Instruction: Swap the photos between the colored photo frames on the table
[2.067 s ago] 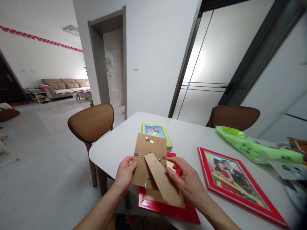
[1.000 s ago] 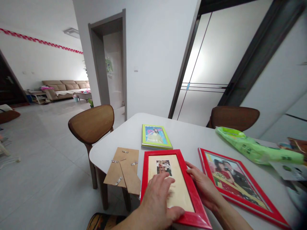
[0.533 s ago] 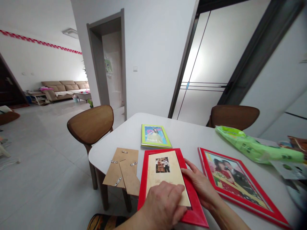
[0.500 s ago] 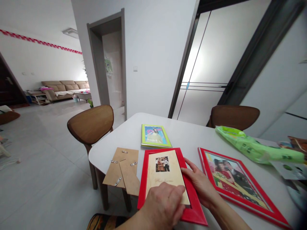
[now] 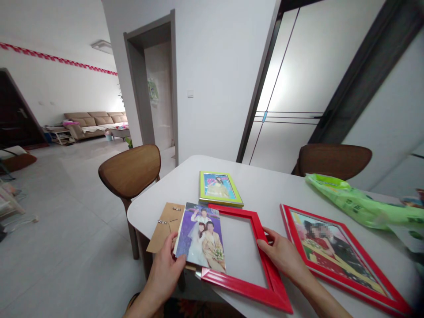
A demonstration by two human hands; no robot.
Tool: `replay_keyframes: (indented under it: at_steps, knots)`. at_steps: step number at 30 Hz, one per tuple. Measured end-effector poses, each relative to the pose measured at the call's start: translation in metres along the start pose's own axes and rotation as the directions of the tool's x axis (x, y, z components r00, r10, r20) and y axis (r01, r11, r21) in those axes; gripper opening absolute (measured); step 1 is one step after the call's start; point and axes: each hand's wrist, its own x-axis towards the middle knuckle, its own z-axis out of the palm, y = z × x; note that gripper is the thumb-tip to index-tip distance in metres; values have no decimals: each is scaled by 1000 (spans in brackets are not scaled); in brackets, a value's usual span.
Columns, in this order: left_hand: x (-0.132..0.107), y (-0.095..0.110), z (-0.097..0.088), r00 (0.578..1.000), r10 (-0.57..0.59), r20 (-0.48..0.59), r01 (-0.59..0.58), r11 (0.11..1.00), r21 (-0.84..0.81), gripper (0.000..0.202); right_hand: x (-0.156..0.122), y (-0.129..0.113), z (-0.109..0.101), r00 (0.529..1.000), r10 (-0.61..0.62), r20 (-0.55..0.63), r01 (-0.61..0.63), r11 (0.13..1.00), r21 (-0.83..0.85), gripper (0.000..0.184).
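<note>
My left hand [image 5: 165, 269] grips the lower left edge of a photo [image 5: 202, 238] with a purple background and several people in light clothes. A pale sheet shows behind its left edge. The photo overlaps the left side of a red picture frame [image 5: 256, 289], whose middle is hollow and shows the white table. My right hand [image 5: 281, 254] holds the frame's right side, thumb on top and fingers along the edge. Partly covered by the photo, a brown backing board [image 5: 162, 229] with metal clips lies at the table's left edge.
A lime-green framed picture [image 5: 220, 187] lies just beyond the red frame. To the right are a larger red framed photo [image 5: 334, 247] and a green plastic bag [image 5: 357, 207]. Wooden chairs stand at the left [image 5: 132, 170] and far right [image 5: 334, 161] of the white table [image 5: 265, 181].
The cream sheet with the small picture has left the red frame, whose middle is now hollow. My left hand has moved left and holds the purple photo. My right hand stays at the frame's right side.
</note>
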Motion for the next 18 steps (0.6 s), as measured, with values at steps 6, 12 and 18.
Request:
replay_keyframes:
  at_steps: [6, 12, 18]
  knots:
    - [1, -1, -4, 998, 48, 38, -56, 971, 231, 47, 0, 0, 0, 1000, -30, 1, 30, 992, -123, 52]
    - [5, -3, -7, 983, 174, 52, -179, 878, 444, 38, -4, -6, 0, 966, -207, -154, 195, 977, -89, 41]
    - [-6, 4, 11, 925, 317, 211, -381, 767, 517, 47, -16, -57, 28, 990, -54, 129, -31, 816, 577, 50]
